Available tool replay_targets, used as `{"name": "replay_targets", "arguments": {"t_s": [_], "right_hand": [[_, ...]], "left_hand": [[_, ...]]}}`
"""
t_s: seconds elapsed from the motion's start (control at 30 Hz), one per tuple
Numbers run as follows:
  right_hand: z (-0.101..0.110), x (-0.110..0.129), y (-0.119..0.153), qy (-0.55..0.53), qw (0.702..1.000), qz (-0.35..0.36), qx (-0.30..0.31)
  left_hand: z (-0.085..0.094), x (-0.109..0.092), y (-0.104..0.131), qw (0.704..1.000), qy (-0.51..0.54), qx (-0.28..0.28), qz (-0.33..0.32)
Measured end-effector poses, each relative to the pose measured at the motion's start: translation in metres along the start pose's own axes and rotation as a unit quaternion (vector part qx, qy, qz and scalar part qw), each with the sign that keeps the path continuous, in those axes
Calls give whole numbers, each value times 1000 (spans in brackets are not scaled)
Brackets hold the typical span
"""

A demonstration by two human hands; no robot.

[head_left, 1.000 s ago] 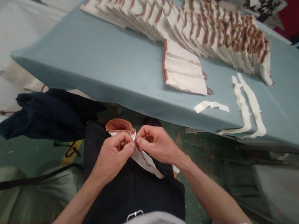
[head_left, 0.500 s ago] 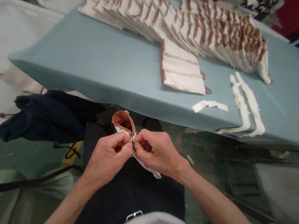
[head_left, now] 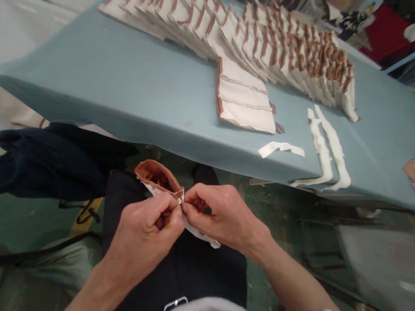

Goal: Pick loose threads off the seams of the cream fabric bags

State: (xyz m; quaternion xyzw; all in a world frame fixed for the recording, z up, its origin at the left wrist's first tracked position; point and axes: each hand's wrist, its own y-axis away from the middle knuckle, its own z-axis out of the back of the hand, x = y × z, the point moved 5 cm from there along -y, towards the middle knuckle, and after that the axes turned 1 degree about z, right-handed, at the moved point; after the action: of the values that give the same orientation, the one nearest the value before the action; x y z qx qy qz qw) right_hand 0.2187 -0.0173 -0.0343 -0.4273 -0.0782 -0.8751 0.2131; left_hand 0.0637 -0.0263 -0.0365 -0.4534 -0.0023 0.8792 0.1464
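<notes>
Above my lap, a cream fabric piece with a brown lining [head_left: 158, 174] is pinched between both hands. It looks like a small sewn pouch; its brown-edged mouth gapes open at the upper left, and a white end hangs out below to the right. My left hand [head_left: 150, 226] grips the edge near the mouth between thumb and forefinger. Right against it, my right hand [head_left: 220, 214] pinches the same edge, fingertips almost meeting the left ones. What lies exactly between the fingertips is too small to make out.
A blue-covered table [head_left: 117, 86] stands ahead. Long rows of cream pieces with brown edges [head_left: 256, 43] lie along its far side, with one flat piece [head_left: 244, 98] in front. White strips [head_left: 330, 151] lie near the front edge. Dark blue cloth [head_left: 44, 157] hangs at left.
The view has shifted slightly to the right. The pouch's mouth has swung left and shows wider, while both hands keep pinching its edge.
</notes>
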Motion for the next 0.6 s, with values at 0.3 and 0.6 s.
{"name": "replay_targets", "arguments": {"t_s": [0.3,0.6], "right_hand": [[-13,-21,-11,-141,985,-102,-10],[-6,-3,-8,38,998,56,11]], "left_hand": [[-17,24,-7,974,179,73,118],[8,15,-12,997,-23,65,-27]]}}
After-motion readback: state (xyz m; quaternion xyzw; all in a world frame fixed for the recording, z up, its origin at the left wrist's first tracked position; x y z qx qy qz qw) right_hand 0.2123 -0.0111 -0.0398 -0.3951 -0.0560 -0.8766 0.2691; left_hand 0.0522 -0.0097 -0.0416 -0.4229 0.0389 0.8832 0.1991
